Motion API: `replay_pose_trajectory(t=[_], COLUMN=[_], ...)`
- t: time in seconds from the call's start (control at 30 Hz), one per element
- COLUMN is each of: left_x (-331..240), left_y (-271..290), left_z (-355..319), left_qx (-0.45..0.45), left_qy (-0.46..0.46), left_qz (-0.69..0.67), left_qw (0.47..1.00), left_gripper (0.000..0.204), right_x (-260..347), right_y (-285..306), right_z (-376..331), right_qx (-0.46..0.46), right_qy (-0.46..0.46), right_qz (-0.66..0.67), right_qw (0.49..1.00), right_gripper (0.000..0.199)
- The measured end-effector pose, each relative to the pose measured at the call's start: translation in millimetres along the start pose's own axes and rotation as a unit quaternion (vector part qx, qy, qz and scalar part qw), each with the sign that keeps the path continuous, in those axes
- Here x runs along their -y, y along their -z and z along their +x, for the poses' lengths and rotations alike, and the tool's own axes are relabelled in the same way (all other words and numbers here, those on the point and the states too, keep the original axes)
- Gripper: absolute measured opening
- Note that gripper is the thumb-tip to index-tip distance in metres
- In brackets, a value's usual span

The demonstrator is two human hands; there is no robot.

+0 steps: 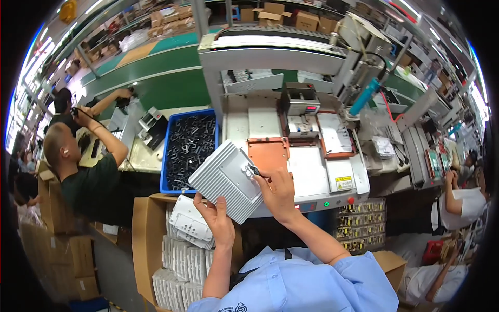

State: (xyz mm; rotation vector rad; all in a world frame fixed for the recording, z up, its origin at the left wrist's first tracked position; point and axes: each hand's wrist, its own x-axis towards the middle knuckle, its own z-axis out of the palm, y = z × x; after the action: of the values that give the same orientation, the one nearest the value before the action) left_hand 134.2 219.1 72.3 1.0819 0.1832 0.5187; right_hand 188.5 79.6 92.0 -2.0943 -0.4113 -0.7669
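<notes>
The ribbed grey housing (227, 181) is held in the air in front of the tabletop (312, 171), over its near edge; its long axis runs diagonally, far-left to near-right. The left hand (215, 218) grips its near edge from below. The right hand (278, 193) is closed on a small dark tool (255, 171) at the housing's right corner. The cardboard box (143, 223) below holds stacked grey housings; the blue bin (188, 148) holds small dark parts.
</notes>
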Motion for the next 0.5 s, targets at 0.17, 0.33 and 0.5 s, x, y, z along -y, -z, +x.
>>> replay_pose_trajectory(t=[0.17,0.33,0.5], left_x=[7,15,59], left_y=[-29,-60,-94], left_z=[-23,-48,-80], left_qx=[0.067,0.144,0.282], left_qy=[0.023,0.072,0.164], left_qz=[0.025,-0.018,-0.042], left_qw=[0.997,0.987,0.945], left_gripper=[0.054,0.053,0.058], right_x=[-17,-39,-94], right_y=[35,106,186], right_z=[-10,-22,-74], right_qx=[-0.015,0.000,0.053], right_qy=[-0.096,-0.217,-0.394], right_qz=[0.025,0.089,0.460], right_qw=[0.995,0.972,0.794], right_gripper=[0.014,0.032,0.030])
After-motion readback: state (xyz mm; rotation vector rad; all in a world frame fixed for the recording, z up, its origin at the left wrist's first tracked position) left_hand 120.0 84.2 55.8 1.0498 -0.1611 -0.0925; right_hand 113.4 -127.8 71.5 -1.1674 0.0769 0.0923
